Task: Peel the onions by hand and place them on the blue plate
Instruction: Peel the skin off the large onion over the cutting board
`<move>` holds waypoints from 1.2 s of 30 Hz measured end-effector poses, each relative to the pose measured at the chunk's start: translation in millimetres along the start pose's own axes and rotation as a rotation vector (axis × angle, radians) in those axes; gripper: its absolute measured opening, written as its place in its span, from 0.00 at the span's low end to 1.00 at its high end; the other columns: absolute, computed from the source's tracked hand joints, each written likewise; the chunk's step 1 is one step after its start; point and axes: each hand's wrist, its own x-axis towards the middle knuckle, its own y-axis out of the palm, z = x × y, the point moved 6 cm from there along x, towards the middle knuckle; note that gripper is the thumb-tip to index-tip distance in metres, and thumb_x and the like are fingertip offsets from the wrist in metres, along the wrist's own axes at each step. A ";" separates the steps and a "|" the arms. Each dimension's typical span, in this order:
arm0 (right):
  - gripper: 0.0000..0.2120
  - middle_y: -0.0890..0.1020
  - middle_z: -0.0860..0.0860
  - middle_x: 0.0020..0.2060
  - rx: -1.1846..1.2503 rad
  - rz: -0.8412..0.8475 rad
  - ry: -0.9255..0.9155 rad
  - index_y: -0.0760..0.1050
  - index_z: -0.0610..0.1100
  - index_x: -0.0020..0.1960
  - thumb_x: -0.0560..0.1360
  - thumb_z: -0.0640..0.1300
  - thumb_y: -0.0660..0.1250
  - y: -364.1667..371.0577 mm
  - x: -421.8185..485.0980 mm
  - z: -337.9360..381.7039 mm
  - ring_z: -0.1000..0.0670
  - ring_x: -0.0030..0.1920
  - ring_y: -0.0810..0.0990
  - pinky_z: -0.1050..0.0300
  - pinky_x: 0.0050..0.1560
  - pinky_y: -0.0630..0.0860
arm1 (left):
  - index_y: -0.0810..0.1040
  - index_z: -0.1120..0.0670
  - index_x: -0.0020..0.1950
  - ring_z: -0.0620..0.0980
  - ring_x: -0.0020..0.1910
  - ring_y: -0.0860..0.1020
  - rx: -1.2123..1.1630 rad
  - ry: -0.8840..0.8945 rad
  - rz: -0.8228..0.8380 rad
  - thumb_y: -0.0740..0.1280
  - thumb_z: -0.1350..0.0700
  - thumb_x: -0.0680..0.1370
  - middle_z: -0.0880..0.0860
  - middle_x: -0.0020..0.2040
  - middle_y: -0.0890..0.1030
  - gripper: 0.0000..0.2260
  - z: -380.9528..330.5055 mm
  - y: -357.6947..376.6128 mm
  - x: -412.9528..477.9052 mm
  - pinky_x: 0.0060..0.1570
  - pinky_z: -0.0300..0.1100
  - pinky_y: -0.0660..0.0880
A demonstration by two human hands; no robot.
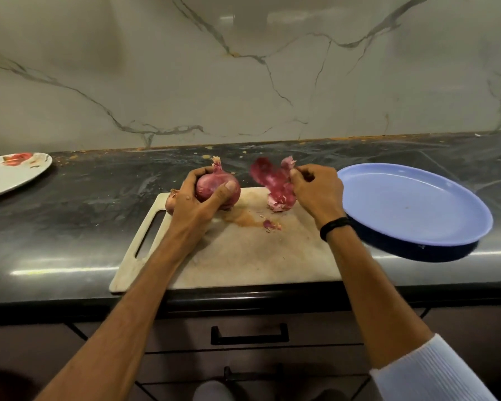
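- I see my left hand (198,195) wrapped around a round red onion (217,189) with its dry papery skin still on. The fingers (229,186) are curled round it, thumb across the front, and its tufted tip points to 12 o'clock.
- That onion sits at 11 o'clock on the pale worn rectangular cutting board (243,256). I cannot tell whether it touches the board.
- My right hand (315,189), with a black wristband (334,227), has its fingers (297,176) pinching a large torn sheet of red onion skin (275,183), well apart from the onion at its 3 o'clock.
- Small red skin scraps (271,224) lie on the board near its middle.
- A second, smaller onion (171,202) peeks out at 9 o'clock of my left hand.
- The round blue plate (411,204) rests on the dark stone tabletop (84,204) at the board's 3 o'clock, with no onions on it.
- A white flowered plate (9,175) lies far off at 9 o'clock.
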 end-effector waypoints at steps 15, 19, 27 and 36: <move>0.07 0.83 0.50 0.38 0.111 -0.161 -0.381 0.82 0.43 0.45 0.78 0.44 0.68 -0.6 -28.5 22.9 0.54 0.39 0.78 0.72 0.39 0.72 | 0.71 0.53 0.67 0.56 0.53 0.81 -0.169 -0.017 0.091 0.67 0.51 0.80 0.49 0.59 0.72 0.17 -10.9 12.2 -6.2 0.40 0.40 0.82; 0.15 0.83 0.50 0.48 0.176 0.104 -0.479 0.80 0.42 0.57 0.76 0.50 0.71 21.2 -42.9 44.5 0.58 0.44 0.79 0.71 0.46 0.74 | 0.71 0.58 0.68 0.58 0.54 0.82 -0.179 0.018 0.131 0.60 0.50 0.84 0.56 0.61 0.74 0.17 -7.9 10.8 -4.5 0.44 0.46 0.84; 0.34 0.79 0.47 0.57 -0.028 0.392 -0.541 0.71 0.43 0.70 0.70 0.57 0.75 50.3 -55.7 51.9 0.53 0.50 0.75 0.73 0.48 0.68 | 0.76 0.50 0.59 0.52 0.49 0.81 -0.023 0.105 0.130 0.53 0.41 0.85 0.55 0.54 0.78 0.18 -12.4 13.6 -0.3 0.44 0.44 0.82; 0.19 0.85 0.49 0.49 0.095 0.261 -0.586 0.78 0.43 0.65 0.76 0.47 0.72 35.4 -50.7 41.0 0.53 0.47 0.81 0.74 0.57 0.67 | 0.71 0.50 0.65 0.45 0.38 0.82 -0.010 0.080 0.250 0.60 0.35 0.74 0.51 0.52 0.78 0.26 -14.2 22.5 -4.8 0.33 0.40 0.80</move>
